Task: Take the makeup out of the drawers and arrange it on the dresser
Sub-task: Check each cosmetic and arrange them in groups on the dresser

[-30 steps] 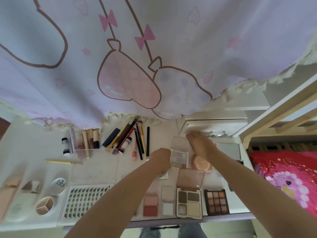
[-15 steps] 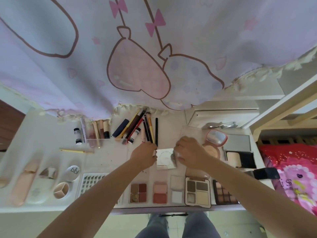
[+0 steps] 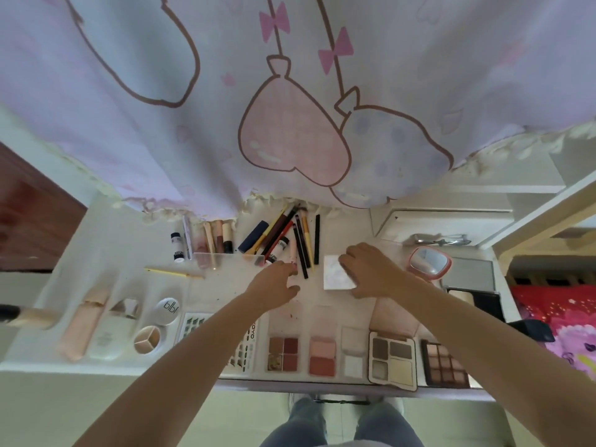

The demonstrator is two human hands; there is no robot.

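Note:
A closed white square palette [image 3: 335, 274] lies flat on the white dresser [image 3: 106, 253], behind the front row of palettes. My right hand [image 3: 371, 272] grips its right edge, fingers curled over the top. To the left of the palette, and apart from it, my left hand [image 3: 274, 285] hovers with relaxed fingers, its fingertips close to a pink tube [image 3: 293, 254]. Along the front edge lie a brown quad palette [image 3: 283, 353], a pink blush duo [image 3: 322, 354], a white duo [image 3: 353, 353], an open cream-framed palette [image 3: 392, 356] and a dark nine-pan palette [image 3: 445, 362].
Pencils and brushes [image 3: 301, 240] fan out at the back, beside several tubes [image 3: 219, 240]. A pink mirror [image 3: 429, 261] stands right of my right hand, with an eyelash curler [image 3: 438, 240] behind it. A lash tray [image 3: 193, 327] and round compacts [image 3: 167, 309] lie left. A curtain [image 3: 290, 91] hangs over the back.
The palette, open in both hands a second ago, is closed and lies flat. My left hand has let go of it and moved left. My right hand stays on it.

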